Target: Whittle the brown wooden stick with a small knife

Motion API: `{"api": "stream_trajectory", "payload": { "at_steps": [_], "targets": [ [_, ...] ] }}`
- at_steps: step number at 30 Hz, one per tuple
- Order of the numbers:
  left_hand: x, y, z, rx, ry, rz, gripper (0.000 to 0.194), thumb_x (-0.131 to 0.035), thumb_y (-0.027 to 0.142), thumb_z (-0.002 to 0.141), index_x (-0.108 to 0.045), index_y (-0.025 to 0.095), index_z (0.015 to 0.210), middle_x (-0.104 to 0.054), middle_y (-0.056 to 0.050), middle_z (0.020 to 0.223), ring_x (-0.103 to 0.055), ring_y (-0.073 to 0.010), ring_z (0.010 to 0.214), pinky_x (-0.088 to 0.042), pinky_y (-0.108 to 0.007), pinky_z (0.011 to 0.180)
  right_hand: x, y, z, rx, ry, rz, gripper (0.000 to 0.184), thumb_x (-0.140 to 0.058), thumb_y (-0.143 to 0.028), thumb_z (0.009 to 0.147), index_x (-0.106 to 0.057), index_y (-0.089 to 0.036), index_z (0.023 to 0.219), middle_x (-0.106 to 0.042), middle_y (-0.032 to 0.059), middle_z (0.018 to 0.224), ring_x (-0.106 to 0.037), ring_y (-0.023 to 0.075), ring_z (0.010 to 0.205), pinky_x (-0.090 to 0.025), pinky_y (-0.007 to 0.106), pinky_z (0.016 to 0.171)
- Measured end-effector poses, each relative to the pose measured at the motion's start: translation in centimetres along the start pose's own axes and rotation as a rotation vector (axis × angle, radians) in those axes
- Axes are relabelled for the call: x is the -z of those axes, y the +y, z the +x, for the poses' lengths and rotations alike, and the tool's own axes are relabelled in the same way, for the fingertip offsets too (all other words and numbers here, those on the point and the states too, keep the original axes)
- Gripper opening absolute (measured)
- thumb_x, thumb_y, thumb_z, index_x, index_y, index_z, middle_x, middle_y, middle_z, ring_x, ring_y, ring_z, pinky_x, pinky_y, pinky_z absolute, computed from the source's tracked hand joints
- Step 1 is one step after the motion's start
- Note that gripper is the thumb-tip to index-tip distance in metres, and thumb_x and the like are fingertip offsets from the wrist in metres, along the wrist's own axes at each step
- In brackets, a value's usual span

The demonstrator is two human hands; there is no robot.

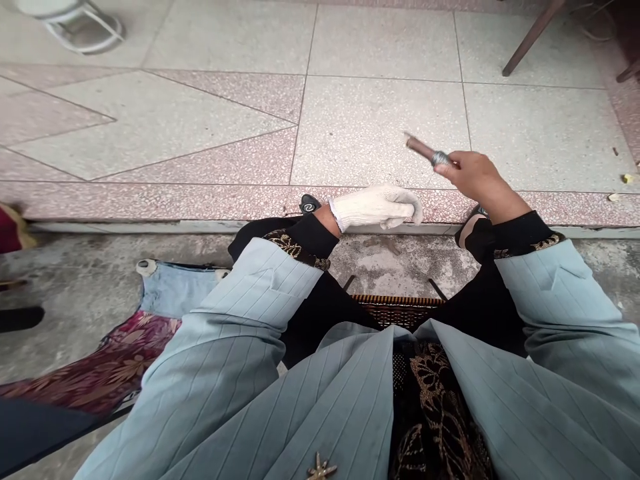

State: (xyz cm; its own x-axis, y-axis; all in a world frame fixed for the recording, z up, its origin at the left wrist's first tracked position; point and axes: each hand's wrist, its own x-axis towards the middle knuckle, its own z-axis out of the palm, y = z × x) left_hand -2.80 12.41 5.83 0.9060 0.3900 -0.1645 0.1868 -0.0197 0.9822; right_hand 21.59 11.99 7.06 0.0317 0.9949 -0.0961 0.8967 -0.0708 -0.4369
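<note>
My right hand [475,175], bare, is closed around a thin brown tool [421,147] with silvery wire wound about it near my fingers. The tool points up and left over the tiled floor, and its narrow tip is blurred. To its left, my left hand [377,205] wears a white knitted glove. Those gloved fingers curl inward above the edge of the tiled step; whatever they hold, if anything, is hidden. The two hands are apart, and the tool does not touch the glove.
A raised terrazzo step [200,193] runs across in front of my feet. Between my knees shows a woven wicker seat edge [400,308]. At left lie blue denim [183,288] and red patterned cloth [135,353]. A white stool [85,30] and a wooden leg [533,39] stand farther back.
</note>
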Motion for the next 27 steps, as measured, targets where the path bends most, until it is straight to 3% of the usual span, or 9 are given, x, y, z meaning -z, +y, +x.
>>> {"api": "stream_trajectory", "payload": {
  "at_steps": [3,5,9,11,13,16,19,22,27],
  "targets": [
    [0.4,0.2,-0.3,0.031,0.077,0.073,0.022,-0.057,0.033,0.09,-0.068,0.014,0.092,-0.06,-0.003,0.069,-0.045,-0.0055,0.051,-0.036,-0.019,0.049,-0.3,-0.3,0.0,0.04,-0.194,-0.214,0.046,-0.058,-0.059,0.085,-0.075,-0.018,0.098,-0.07,0.0129,0.09,-0.061,0.0249,0.076,-0.041,0.036,0.062],
    [0.8,0.4,-0.5,0.065,0.166,0.126,0.022,-0.057,0.032,0.09,-0.068,0.013,0.091,-0.059,-0.002,0.067,-0.044,-0.0057,0.05,-0.034,-0.019,0.048,-0.2,-0.4,-0.1,0.06,-0.392,-0.249,0.042,-0.061,-0.056,0.082,-0.077,-0.02,0.098,-0.072,0.0114,0.09,-0.062,0.0246,0.076,-0.042,0.036,0.064],
    [1.4,0.5,-0.8,0.119,0.32,0.199,0.021,-0.057,0.031,0.09,-0.066,0.012,0.088,-0.055,0.0,0.062,-0.041,-0.006,0.049,-0.03,-0.02,0.047,0.2,-0.6,-0.8,0.247,-0.811,-0.08,0.039,-0.065,-0.057,0.079,-0.079,-0.026,0.098,-0.073,0.0038,0.085,-0.062,0.021,0.075,-0.044,0.033,0.067],
    [1.5,0.3,-0.7,0.119,0.363,0.193,0.018,-0.056,0.028,0.089,-0.065,0.012,0.088,-0.054,0.0,0.062,-0.042,-0.0065,0.051,-0.032,-0.02,0.049,0.6,-1.0,-1.5,0.331,-0.905,0.05,0.04,-0.067,-0.059,0.077,-0.078,-0.026,0.098,-0.071,0.001,0.079,-0.06,0.0182,0.072,-0.043,0.031,0.066],
    [1.4,0.1,-0.5,0.098,0.394,0.16,0.017,-0.054,0.026,0.09,-0.065,0.013,0.089,-0.055,-0.001,0.064,-0.045,-0.0072,0.054,-0.036,-0.021,0.053,1.2,-1.6,-2.2,0.347,-0.832,0.225,0.043,-0.068,-0.06,0.077,-0.076,-0.024,0.097,-0.067,0.0,0.074,-0.056,0.0147,0.066,-0.041,0.028,0.062],
    [0.7,-0.1,0.0,0.046,0.384,0.097,0.02,-0.049,0.026,0.093,-0.064,0.013,0.092,-0.056,-0.002,0.068,-0.048,-0.0081,0.058,-0.04,-0.022,0.057,1.9,-2.4,-2.9,0.25,-0.438,0.529,0.051,-0.057,-0.068,0.083,-0.071,-0.021,0.098,-0.059,0.0004,0.066,-0.048,0.0116,0.056,-0.038,0.026,0.054],
    [-0.2,0.0,0.4,0.02,0.261,0.084,0.021,-0.048,0.029,0.093,-0.064,0.014,0.092,-0.057,-0.002,0.071,-0.05,-0.008,0.06,-0.041,-0.021,0.057,2.0,-2.4,-2.5,0.113,-0.124,0.641,0.058,-0.048,-0.074,0.086,-0.067,-0.019,0.093,-0.052,0.0013,0.062,-0.045,0.012,0.052,-0.036,0.026,0.048],
    [-0.6,0.2,0.4,0.022,0.148,0.129,0.021,-0.05,0.029,0.091,-0.064,0.014,0.09,-0.055,0.0,0.068,-0.048,-0.0075,0.057,-0.039,-0.02,0.055,1.4,-1.5,-1.4,0.033,-0.045,0.518,0.058,-0.048,-0.074,0.085,-0.066,-0.019,0.088,-0.052,0.0028,0.061,-0.046,0.0133,0.053,-0.037,0.028,0.048],
    [-0.5,0.2,0.0,0.013,0.11,0.281,0.024,-0.049,0.029,0.089,-0.068,0.015,0.09,-0.05,0.003,0.059,-0.044,-0.0078,0.052,-0.035,-0.02,0.054,0.3,-0.1,-0.2,0.025,-0.149,0.027,0.054,-0.057,-0.069,0.082,-0.071,-0.016,0.086,-0.061,0.0076,0.067,-0.053,0.0176,0.061,-0.037,0.033,0.055]
  ]
}}
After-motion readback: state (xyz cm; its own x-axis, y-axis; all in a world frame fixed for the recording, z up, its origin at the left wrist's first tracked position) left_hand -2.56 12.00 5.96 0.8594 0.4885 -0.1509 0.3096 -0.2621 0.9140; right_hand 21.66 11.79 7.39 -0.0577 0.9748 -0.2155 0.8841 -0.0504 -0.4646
